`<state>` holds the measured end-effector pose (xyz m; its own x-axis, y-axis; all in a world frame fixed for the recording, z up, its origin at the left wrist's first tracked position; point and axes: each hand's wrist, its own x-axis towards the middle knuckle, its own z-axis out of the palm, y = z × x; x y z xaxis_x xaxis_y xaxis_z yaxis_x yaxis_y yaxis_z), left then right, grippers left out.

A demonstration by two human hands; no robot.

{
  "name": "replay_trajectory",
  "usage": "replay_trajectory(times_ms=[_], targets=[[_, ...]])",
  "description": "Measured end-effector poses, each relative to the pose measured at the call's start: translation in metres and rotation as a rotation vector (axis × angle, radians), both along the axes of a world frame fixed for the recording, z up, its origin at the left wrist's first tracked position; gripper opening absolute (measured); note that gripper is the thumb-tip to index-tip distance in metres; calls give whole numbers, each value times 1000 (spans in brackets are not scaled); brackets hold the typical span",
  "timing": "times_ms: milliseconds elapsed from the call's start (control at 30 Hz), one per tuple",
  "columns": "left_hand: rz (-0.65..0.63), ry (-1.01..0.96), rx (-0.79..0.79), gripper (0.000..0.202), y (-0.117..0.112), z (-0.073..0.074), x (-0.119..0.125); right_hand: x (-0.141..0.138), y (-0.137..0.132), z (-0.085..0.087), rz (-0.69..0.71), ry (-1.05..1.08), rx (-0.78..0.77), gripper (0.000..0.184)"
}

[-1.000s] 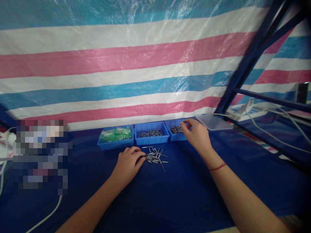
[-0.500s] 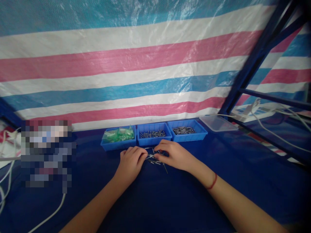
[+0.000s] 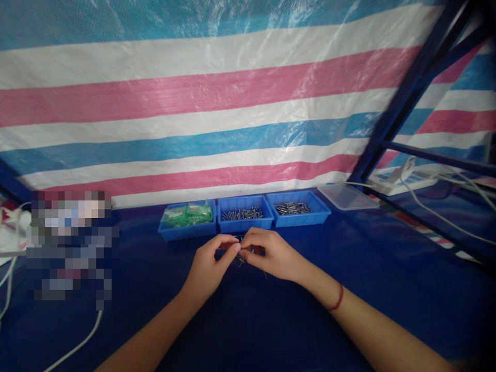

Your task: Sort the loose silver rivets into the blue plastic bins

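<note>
My left hand (image 3: 209,263) and my right hand (image 3: 269,254) meet over a small heap of metal pins (image 3: 248,256) on the blue table cover. Both hands pinch with thumb and forefinger, fingertips almost touching each other. Each pinch seems to grip a thin metal pin, though the pieces are too small to see clearly. A red string circles my right wrist. Just beyond the hands stand three blue bins in a row: the left bin (image 3: 186,227) with green plastic parts, the middle bin (image 3: 245,223) with metal screws, the right bin (image 3: 310,215) with dark metal pins.
A striped pink, white and blue tarp hangs behind the bins. A clear plastic lid (image 3: 346,196) lies right of the bins. A blue metal frame (image 3: 391,113) and white cables (image 3: 434,206) stand at the right. Another white cable (image 3: 77,343) runs at the lower left.
My right hand came back from the right bin to the pin heap. Both hands then lifted off the heap and brought their pinched fingertips together.
</note>
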<state>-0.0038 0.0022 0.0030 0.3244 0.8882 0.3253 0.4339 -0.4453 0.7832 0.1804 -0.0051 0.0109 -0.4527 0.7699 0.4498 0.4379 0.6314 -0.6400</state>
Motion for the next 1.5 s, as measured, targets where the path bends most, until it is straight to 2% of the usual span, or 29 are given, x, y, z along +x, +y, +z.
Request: replay_trajectory(times_ms=[367, 1167, 1333, 1400, 1500], targets=[[-40, -57, -64, 16, 1, 0, 1, 0, 0, -2, 6, 11, -34, 12], [-32, -115, -80, 19, 6, -7, -1, 0, 1, -1, -166, 159, 30, 6], [-31, 67, 14, 20, 6, -8, -2, 2, 2, 1, -169, 203, 31, 14], [-29, 200, 97, 26, 4, -7, -3, 7, 5, 3, -247, 236, 61, 16], [-37, 404, 182, 44, 2, -7, -6, 24, 12, 8, -454, 299, 131, 21]])
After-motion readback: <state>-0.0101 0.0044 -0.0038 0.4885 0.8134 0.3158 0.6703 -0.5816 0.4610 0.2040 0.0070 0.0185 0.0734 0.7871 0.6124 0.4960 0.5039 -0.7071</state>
